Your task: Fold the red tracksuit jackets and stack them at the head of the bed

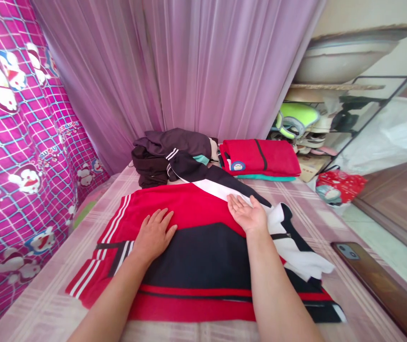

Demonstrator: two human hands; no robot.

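A red, black and white jacket (203,256) lies spread on the checked tablecloth (50,280), its white collar with a zip toward the right. One dark sleeve with striped cuff stretches up and left across its back edge. My left hand (155,232) rests palm down on the red and black cloth at the left, fingers spread, holding nothing. Palm up, my right hand (249,214) is over the white and red part near the collar, fingers extended, with nothing in it.
Dark folded clothes (175,152) and a folded red garment (260,156) sit at the back. A phone (377,285) lies at the right edge. Purple curtains (206,66) hang behind. A shelf rack (353,104) with shoes and a basin stands back right.
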